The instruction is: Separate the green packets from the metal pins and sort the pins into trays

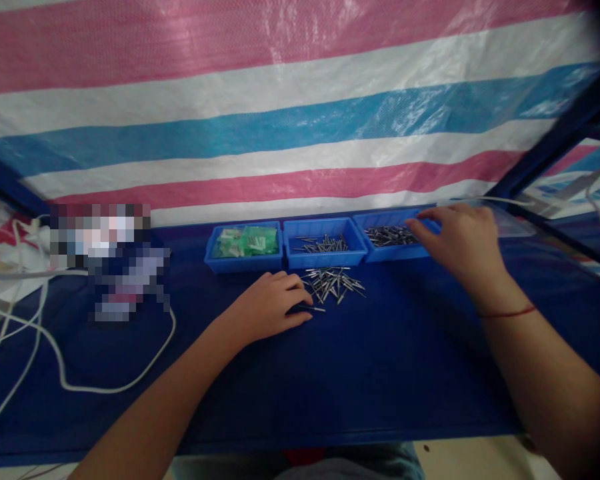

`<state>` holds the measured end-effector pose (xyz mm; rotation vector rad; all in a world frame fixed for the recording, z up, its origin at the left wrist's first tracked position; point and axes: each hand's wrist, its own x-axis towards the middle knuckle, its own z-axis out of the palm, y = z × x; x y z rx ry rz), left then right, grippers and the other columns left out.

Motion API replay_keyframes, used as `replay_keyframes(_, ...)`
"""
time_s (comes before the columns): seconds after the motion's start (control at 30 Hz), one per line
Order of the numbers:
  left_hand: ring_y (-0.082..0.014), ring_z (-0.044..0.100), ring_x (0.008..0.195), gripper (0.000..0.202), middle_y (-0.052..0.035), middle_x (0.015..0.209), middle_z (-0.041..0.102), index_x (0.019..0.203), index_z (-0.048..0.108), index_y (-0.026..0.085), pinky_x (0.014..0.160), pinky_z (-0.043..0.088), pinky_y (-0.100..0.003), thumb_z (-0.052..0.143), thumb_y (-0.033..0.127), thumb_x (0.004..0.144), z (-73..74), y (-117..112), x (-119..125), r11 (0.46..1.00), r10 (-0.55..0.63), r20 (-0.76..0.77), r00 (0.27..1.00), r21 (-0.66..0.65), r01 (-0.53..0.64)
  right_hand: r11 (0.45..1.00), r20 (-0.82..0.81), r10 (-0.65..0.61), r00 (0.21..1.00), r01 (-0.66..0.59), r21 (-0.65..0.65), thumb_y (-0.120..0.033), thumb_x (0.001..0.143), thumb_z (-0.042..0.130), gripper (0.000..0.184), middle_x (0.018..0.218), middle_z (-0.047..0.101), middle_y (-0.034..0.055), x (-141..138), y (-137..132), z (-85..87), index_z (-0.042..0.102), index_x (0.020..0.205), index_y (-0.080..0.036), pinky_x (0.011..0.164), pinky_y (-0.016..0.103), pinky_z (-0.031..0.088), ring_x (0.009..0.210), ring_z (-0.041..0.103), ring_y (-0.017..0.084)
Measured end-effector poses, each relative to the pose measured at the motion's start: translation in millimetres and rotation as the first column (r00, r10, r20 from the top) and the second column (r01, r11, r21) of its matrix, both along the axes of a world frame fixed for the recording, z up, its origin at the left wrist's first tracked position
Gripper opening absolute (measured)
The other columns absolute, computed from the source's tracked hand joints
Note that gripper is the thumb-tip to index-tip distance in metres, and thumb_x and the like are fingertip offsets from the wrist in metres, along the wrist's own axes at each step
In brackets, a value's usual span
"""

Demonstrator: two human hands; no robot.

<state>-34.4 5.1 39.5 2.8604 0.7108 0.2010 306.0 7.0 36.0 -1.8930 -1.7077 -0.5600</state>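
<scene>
A loose pile of thin metal pins (pixel 334 283), some with a thicker bright end, lies in front of the middle blue bin. My left hand (pixel 266 305) rests on the table at the pile's left side, thumb and forefinger apart. Between their tips lies a single pin (pixel 318 309). Over the right blue bin (pixel 405 251), which holds many dark metal pins (pixel 387 235), hovers my right hand (pixel 464 245). Its thumb and forefinger look slightly apart, with nothing visible between them. More pins (pixel 325 245) lie inside the middle blue bin (pixel 326 259).
The left blue bin (pixel 245 265) contains green-and-clear packets (pixel 253 241). White cables (pixel 115 389) curve across the left of the blue table (pixel 370 380), near blurred-out items (pixel 130 283). A striped plastic sheet (pixel 260 143) hangs behind. Beyond my right hand is a clear plastic piece (pixel 515 224).
</scene>
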Motion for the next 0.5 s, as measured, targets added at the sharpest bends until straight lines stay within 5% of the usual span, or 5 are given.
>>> replay_keyframes(0.1, -0.0169, 0.056, 0.091, 0.019, -0.0039, 0.103, 0.061, 0.096, 0.065, 0.020, 0.078, 0.037, -0.030, 0.050, 0.032, 0.094, -6.1, 1, 2, 1.000, -0.019, -0.019, 1.000, -0.008, 0.019, 0.995, -0.006, 0.074, 0.997, -0.073, 0.065, -0.038, 0.087, 0.054, 0.027, 0.086, 0.069, 0.0149, -19, -4, 0.7, 0.069, 0.087, -0.015, 0.078, 0.043, 0.040, 0.084, 0.060, 0.028)
replay_keyframes(0.27, -0.0161, 0.055, 0.087, 0.021, -0.0046, 0.100, 0.060, 0.093, 0.062, 0.018, 0.078, 0.038, -0.029, 0.045, 0.030, 0.096, -9.3, 1, 5, 1.000, -0.003, -0.030, 1.000, 0.018, 0.004, 0.909, -0.168, 0.415, 0.894, -0.416, 0.032, -0.029, 0.088, 0.052, 0.020, 0.076, 0.068, 0.0049, -78, -22, 7.4, 0.063, 0.074, -0.020, 0.076, 0.037, 0.043, 0.073, 0.059, 0.021)
replay_keyframes(0.5, -0.0167, 0.058, 0.088, 0.020, -0.0041, 0.095, 0.064, 0.094, 0.057, 0.016, 0.076, 0.038, -0.030, 0.040, 0.027, 0.098, -9.5, 2, 8, 0.997, 0.056, 0.032, 0.998, 0.044, -0.058, 0.619, -0.420, 0.658, 0.625, -0.767, -0.170, -0.029, 0.084, 0.060, 0.012, 0.084, 0.067, 0.0044, -114, -42, 1.5, 0.065, 0.088, -0.019, 0.072, 0.030, 0.046, 0.079, 0.061, 0.018)
